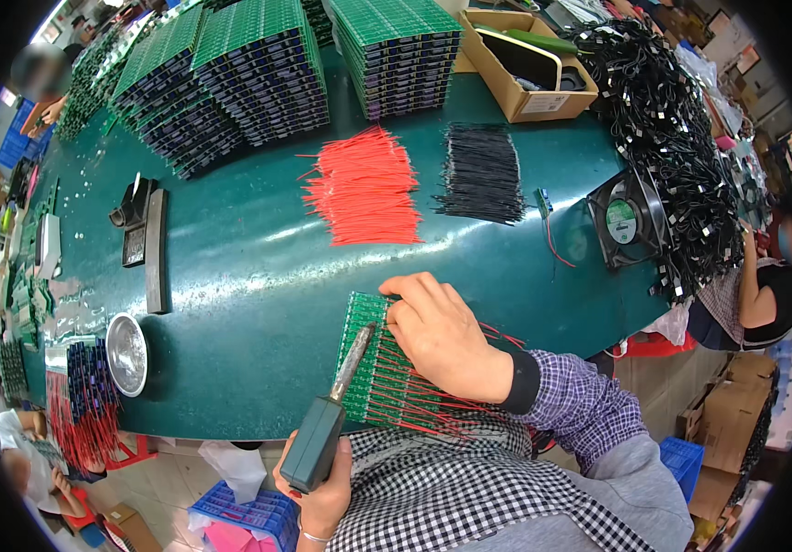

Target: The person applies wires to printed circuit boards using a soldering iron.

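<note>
My left hand (329,501) is closed round the dark green handle of a soldering iron (324,432). Its tip reaches up onto a green circuit board panel (355,317) at the table's near edge. Over the panel's upper right part, my right hand (442,340) is closed, thumb and fingers together close to the iron's tip. Whatever those fingers pinch is too small or hidden to make out. Rows of red wires (414,391) run rightward from the panel, partly beneath my right hand.
Red wires (364,189) and black wires (480,175) lie in piles beyond the panel. Stacked circuit boards (262,69), a cardboard box (543,103), a fan (624,221) and heaped black cables (672,138) stand farther back and right. A metal bowl (126,354) sits left. Other people sit around.
</note>
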A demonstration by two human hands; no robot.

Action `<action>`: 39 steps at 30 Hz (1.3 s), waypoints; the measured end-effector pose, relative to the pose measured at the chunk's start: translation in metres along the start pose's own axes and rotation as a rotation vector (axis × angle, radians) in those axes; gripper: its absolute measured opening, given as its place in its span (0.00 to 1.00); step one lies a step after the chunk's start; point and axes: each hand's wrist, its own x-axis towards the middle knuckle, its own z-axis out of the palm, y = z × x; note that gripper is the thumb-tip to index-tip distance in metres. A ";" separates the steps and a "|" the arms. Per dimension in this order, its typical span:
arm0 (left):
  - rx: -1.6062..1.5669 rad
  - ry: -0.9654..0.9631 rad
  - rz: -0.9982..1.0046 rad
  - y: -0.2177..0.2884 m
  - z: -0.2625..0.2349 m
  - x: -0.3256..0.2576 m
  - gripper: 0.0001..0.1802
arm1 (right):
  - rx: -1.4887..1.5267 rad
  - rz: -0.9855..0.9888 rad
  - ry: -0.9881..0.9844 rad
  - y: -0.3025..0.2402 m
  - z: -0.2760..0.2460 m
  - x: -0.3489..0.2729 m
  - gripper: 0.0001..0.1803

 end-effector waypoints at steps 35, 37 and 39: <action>-0.031 0.071 0.009 -0.009 0.007 -0.003 0.09 | -0.007 0.042 -0.067 0.001 0.004 -0.001 0.11; 0.118 0.024 0.063 -0.006 0.004 -0.001 0.09 | 0.002 0.062 -0.083 0.001 0.004 -0.001 0.09; 0.084 0.039 0.051 -0.004 0.003 -0.002 0.09 | -0.001 0.063 -0.084 0.000 0.004 0.000 0.09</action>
